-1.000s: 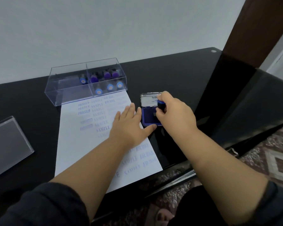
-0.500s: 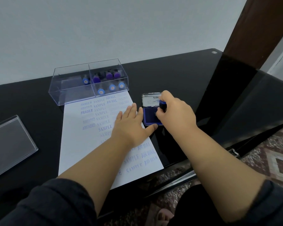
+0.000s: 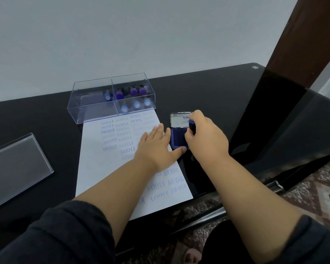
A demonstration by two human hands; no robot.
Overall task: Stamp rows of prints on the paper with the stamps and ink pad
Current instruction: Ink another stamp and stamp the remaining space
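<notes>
Two hands work over a black bench [image 3: 208, 88]. The left hand [image 3: 156, 147] lies flat on the paper [image 3: 95, 168], fingers straight and spread, its thumb reaching off the paper's right edge to touch the near corner of the ink pad [image 3: 177, 139]. The right hand [image 3: 206, 138] has its grip curled around a blue stamp [image 3: 192, 125], held upright at the pad's right side; whether the stamp's face touches the ink is hidden by the fingers. The pad lies open just right of the paper, blue ink surface near, its silver lid [image 3: 179, 119] folded back on the far side.

The paper carries columns of blue prints reading FRAGILE, AMENDED, SAMPLE and AIR MAIL, some faint, some partly covered by the left forearm. At the paper's far edge stands a clear box [image 3: 95, 109] with two compartments; several blue- and purple-topped stamps stand in it, most in the right compartment. A clear cover [image 3: 17, 168] lies well apart on the left of the bench. Dark sleeves cover both upper arms.
</notes>
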